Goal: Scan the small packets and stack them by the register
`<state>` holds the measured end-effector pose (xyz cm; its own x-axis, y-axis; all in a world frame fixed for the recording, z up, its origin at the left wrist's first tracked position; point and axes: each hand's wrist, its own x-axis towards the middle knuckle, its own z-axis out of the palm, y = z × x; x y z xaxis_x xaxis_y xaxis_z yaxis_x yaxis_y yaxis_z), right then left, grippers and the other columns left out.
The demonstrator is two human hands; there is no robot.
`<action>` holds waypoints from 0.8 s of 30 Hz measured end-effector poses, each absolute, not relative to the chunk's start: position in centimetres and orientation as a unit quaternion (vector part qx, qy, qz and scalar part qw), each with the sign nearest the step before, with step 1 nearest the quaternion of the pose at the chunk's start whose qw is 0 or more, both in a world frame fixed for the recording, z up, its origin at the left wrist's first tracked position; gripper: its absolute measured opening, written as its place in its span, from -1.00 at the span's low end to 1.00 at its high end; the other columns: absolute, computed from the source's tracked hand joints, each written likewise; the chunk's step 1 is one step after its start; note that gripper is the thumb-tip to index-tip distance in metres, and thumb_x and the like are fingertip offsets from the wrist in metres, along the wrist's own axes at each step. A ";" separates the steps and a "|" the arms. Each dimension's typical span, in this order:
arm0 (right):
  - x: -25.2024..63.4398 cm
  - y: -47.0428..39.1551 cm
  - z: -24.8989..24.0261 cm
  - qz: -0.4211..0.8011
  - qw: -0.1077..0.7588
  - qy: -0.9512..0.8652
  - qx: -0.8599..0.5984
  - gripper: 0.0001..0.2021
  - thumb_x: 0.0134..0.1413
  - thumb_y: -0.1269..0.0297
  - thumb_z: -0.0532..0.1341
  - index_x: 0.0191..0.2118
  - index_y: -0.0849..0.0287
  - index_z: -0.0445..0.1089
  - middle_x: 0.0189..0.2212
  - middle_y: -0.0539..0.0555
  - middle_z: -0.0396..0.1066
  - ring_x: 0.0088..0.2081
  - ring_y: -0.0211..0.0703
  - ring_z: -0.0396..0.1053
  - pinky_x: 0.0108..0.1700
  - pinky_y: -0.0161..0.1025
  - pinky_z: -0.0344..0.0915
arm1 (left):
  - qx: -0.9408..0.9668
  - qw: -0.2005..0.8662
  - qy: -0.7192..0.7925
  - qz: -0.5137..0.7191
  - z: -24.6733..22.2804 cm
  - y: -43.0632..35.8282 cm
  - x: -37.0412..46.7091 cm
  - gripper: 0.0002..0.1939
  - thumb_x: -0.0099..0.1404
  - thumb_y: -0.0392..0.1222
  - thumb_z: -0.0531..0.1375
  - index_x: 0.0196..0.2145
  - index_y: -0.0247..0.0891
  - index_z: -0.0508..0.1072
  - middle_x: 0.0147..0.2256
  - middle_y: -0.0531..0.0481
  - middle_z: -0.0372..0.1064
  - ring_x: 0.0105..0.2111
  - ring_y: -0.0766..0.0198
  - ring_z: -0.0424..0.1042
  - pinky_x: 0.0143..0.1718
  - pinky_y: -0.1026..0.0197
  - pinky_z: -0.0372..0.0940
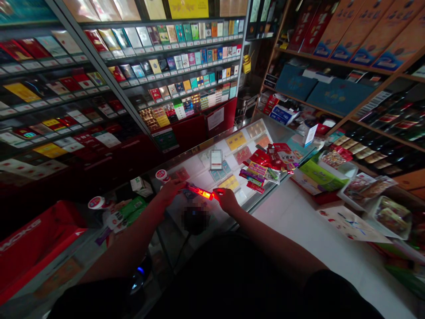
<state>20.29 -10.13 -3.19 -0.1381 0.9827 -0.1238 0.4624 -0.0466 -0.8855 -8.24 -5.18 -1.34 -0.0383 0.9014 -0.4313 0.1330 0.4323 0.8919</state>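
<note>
Head cam: your L hand point(171, 190) & R hand point(226, 200) pinch ends of narrow pack point(200, 191), prob. to steady its red-lit side.

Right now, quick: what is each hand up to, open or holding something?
Left hand: closed, fingers gripping one end of a slim, red-lit packet.
Right hand: closed, fingertips pinching the packet's other end.

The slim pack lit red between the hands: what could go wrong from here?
The slim pack is held near its ends by the left hand and right hand, so it could slip if a grip loosens. The left hand might knock the small tub close by. The loose snack packets lie near the edge of the glass counter; a bump might send some off.
</note>
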 end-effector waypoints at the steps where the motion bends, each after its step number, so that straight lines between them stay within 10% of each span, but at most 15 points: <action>1: 20.3 -10.1 -3.1 0.435 0.306 -0.613 -0.584 -0.78 0.20 0.27 0.26 -0.21 0.10 0.70 -0.17 0.06 0.68 -0.05 0.02 0.59 0.05 -0.21 0.38 | 0.406 0.564 0.632 0.343 -1.2 -5.3 -8.3 -0.45 -0.14 0.23 0.49 -0.33 -0.22 0.56 -0.24 -0.09 0.60 -0.14 0.07 0.52 -0.16 0.12 0.33; 24: 17.7 -9.2 -3.1 0.510 0.300 -0.555 -0.585 -0.67 0.10 0.08 0.26 -0.45 0.24 0.61 -0.55 0.02 0.47 -0.40 -0.14 0.39 -0.30 -0.25 0.26 | 0.365 0.602 0.634 0.320 -0.8 -9.9 -11.4 -0.54 -0.09 0.01 0.54 -0.27 -0.24 0.57 -0.27 -0.08 0.58 -0.22 0.11 0.55 -0.14 0.09 0.37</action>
